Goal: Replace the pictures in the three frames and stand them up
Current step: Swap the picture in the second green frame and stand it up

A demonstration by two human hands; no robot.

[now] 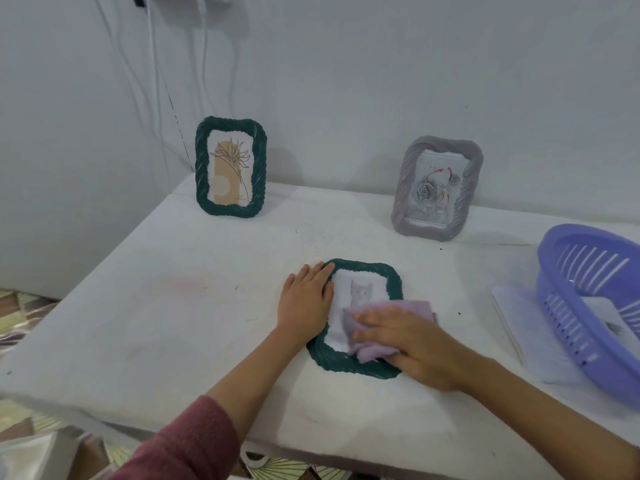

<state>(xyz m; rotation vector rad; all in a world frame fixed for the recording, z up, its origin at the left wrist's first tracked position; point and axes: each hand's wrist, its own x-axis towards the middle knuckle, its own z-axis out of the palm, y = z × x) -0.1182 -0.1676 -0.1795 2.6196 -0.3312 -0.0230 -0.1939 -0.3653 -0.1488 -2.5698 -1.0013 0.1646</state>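
A dark green frame (pixel 377 268) with a grey cat picture lies face up on the white table (pixel 173 323). My left hand (pixel 306 299) rests flat on its left edge, fingers straight. My right hand (pixel 412 344) presses a lilac cloth (pixel 391 311) onto the lower part of the glass. A second green frame (pixel 202 168) with a plant drawing stands upright at the back left. A grey frame (pixel 403 202) with a rose picture stands upright at the back right.
A purple plastic basket (pixel 568 306) sits at the right edge of the table, resting on white papers (pixel 519 323). White cables (pixel 156 81) hang down the wall in the back left corner. A patterned floor shows past the table's left and front edges.
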